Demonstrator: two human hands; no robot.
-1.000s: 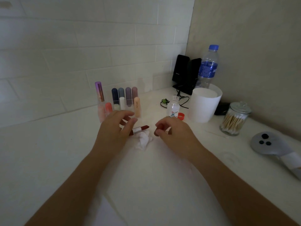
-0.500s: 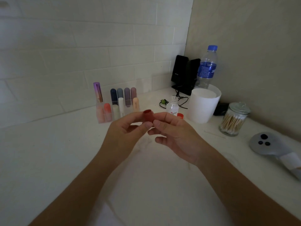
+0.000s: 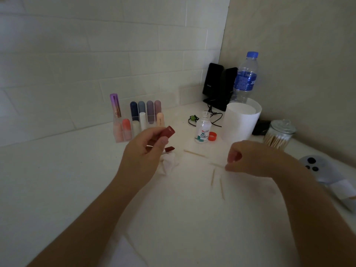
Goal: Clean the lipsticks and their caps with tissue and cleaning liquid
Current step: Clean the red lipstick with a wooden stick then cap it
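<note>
Two hands busy: your L hand (image 3: 142, 157) pinches the red cap (image 3: 168, 132) raised over the tissue (image 3: 169, 163) w/ the lipstick (image 3: 170, 148) lying at its far edge, R hand (image 3: 250, 158) pinching a thin stick (image 3: 216, 164) on the counter (image 3: 77, 189).

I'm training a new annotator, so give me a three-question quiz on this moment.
1. True or false: the cleaning liquid bottle stands uncapped.
2. The left hand holds: A) a tissue, B) a red cap, C) a water bottle.
3. What fills the lidded glass jar?
Key: 1 true; 2 B; 3 cotton swabs.
</note>
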